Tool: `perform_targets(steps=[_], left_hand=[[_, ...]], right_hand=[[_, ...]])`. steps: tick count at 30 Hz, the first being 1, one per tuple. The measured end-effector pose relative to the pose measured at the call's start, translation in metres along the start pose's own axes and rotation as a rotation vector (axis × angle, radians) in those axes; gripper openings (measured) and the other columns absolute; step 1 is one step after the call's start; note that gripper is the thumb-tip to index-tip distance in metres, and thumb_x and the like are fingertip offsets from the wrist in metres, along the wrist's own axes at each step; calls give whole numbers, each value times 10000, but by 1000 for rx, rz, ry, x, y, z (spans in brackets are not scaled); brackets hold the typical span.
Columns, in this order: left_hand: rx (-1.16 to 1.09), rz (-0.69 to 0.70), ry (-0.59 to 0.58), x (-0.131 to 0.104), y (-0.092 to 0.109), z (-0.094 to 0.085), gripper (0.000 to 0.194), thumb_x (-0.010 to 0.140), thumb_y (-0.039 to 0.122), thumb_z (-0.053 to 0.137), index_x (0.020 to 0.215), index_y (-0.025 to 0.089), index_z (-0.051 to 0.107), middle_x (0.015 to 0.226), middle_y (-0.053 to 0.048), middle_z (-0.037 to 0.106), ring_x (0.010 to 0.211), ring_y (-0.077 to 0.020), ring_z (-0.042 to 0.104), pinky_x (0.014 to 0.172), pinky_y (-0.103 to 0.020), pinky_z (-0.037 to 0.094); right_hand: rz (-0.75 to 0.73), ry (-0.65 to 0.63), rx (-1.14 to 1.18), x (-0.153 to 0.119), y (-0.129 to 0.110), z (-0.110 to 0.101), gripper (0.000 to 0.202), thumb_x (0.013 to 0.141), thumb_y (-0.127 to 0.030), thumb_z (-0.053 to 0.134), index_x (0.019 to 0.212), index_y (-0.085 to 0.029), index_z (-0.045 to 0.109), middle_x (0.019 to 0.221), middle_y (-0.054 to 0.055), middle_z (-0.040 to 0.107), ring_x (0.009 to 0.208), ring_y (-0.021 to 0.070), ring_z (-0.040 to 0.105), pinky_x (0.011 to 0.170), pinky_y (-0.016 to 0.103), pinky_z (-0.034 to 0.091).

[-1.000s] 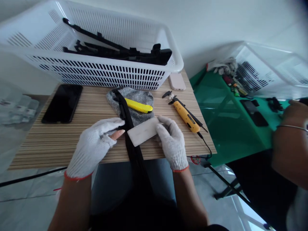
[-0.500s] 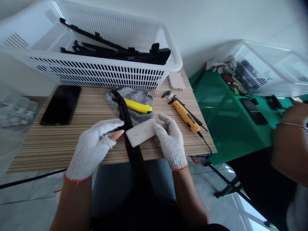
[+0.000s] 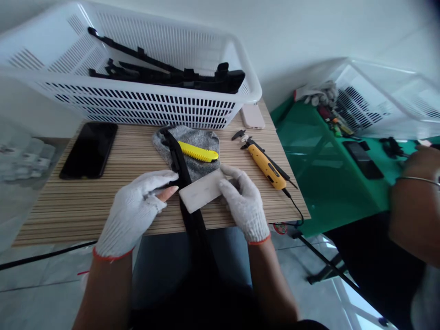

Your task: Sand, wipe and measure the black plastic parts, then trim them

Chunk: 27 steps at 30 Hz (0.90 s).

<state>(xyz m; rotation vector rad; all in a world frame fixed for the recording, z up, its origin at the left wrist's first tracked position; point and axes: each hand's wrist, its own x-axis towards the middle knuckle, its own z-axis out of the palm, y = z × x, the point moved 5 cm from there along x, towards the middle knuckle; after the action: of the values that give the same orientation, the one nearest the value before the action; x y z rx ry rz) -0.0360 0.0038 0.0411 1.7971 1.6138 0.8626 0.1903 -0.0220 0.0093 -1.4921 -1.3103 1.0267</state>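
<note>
Right fingers (image 3: 228, 188) pinch white block (image 3: 200, 191) over black strip (image 3: 180, 167); grip of left fingers (image 3: 158, 178) unclear.

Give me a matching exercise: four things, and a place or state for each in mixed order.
1. White block
2. Yellow cutter
3. Orange tool
4. Black phone

A. At the left side of the wooden table
B. Has a black cord
C. Held in the right hand
D. On the grey cloth

Pairs: 1-C, 2-D, 3-B, 4-A
</note>
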Motion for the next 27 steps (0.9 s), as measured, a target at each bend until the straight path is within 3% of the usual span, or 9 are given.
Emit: perform_targets(steps=[4,6,8,12,15,18,21,24,27], left_hand=[[-4,34,6,0,0,0,327,901,444,664,1113,234,798,1185,-71,805,1150,-269,734,1101,-486,557],[-10,49,10,0,-1,1,313,903,441,660,1108,247,796,1177,-66,806,1135,-267,741,1096,-483,564],[-11,47,7,0,-3,2,313,902,449,658,1101,251,796,1177,-66,806,1136,-275,743,1089,-472,571],[16,25,13,0,-5,1,302,895,465,664,1087,275,800,1167,-53,809,1149,-290,742,1076,-443,580],[11,21,16,0,-6,0,295,890,469,657,1072,285,799,1161,-52,813,1136,-295,747,1068,-458,586],[-20,6,2,1,-6,1,283,887,449,636,1053,289,801,1156,-57,816,1128,-292,751,1071,-465,587],[-30,-12,15,1,-6,0,312,873,475,661,1067,275,802,1139,-61,818,1120,-294,752,1098,-498,568],[-31,15,14,1,-5,0,349,879,502,667,1081,252,803,1153,-66,814,1126,-292,747,1106,-514,555],[-1,54,3,1,-3,0,338,896,499,661,1089,260,803,1165,-54,813,1135,-282,742,1099,-493,554]], right_hand=[[-16,-112,-129,-6,8,-11,451,898,-389,722,1338,-289,709,991,8,766,885,213,725,873,382,596],[24,-88,-122,-9,11,-19,495,929,-392,690,1414,-297,663,876,-10,741,768,195,707,793,369,606],[-15,-89,-106,-11,8,-21,469,949,-385,671,1410,-304,674,954,8,763,848,206,730,856,381,607],[-163,-306,-68,-16,0,-6,327,915,-391,725,1217,-289,799,1064,42,778,941,230,734,901,390,597],[-33,-342,58,-15,7,-3,481,864,-344,758,1341,-287,736,996,23,760,743,172,688,683,319,596],[148,-254,167,-13,15,-11,495,843,-297,701,1336,-251,722,762,-16,687,573,129,589,506,245,500],[119,-142,273,-11,8,-23,336,790,-336,720,1103,-223,769,700,-25,640,519,100,498,452,212,417],[89,-202,286,-11,-2,-23,154,742,-336,710,821,-204,703,749,-5,669,530,92,505,447,202,406],[229,-287,160,-9,0,-9,201,793,-312,649,947,-208,723,659,-41,626,479,102,521,443,212,429]])
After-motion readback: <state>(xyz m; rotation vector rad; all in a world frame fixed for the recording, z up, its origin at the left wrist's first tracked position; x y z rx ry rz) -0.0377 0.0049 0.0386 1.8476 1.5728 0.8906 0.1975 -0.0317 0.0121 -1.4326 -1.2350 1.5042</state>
